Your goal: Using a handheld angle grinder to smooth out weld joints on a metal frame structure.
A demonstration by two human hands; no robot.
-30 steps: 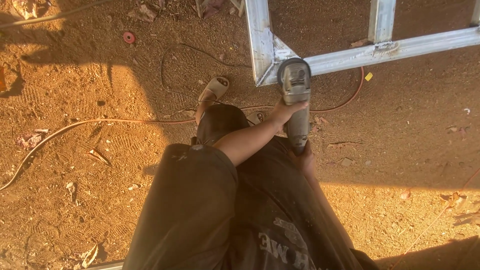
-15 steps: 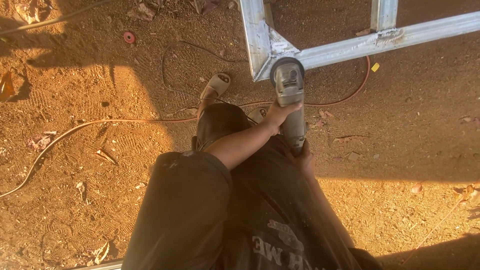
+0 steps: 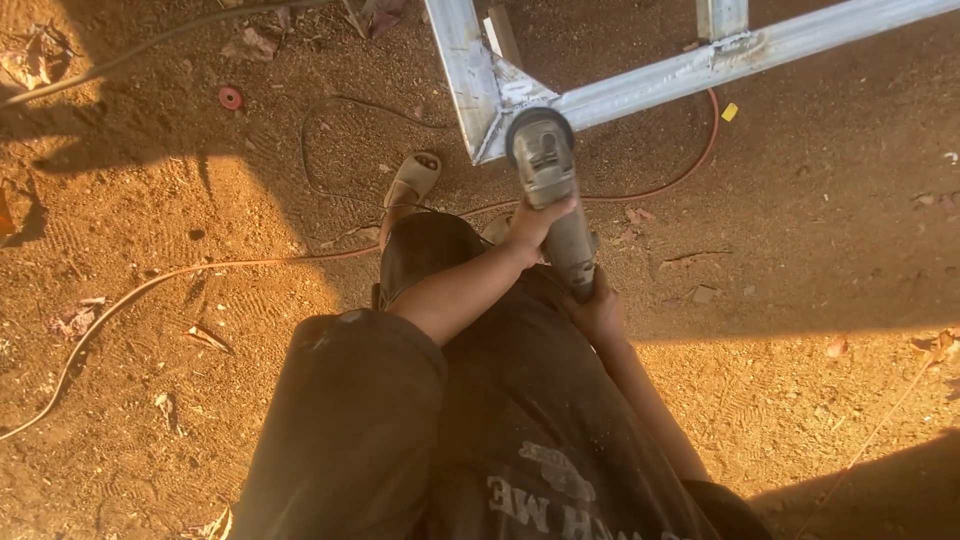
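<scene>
Angle grinder (image 3: 552, 190) sits w/ its head at the corner joint of the grey metal frame (image 3: 640, 82), which lies on the dirt ground (image 3: 820, 200). Left hand (image 3: 535, 222) is clenched over the mid-body just behind the head; right hand (image 3: 592, 308) is wrapped round the rear grip. Tool looks heavy-ish & rigid, hard casing, prob. prone to kick when the disc bites, so a two-hand hold fits: one near the head to steer, one at the tail to steady. Keep fingers off the disc guard. Frame itself is stiff, heavy, unlikely to shift. Red-orange cable (image 3: 690, 165) loops under the frame, near the disc's reach.

Vs 0.5 s ago: grinder & hands sit slightly lower-left in view, head closer to the gusset; grip unchanged.
</scene>
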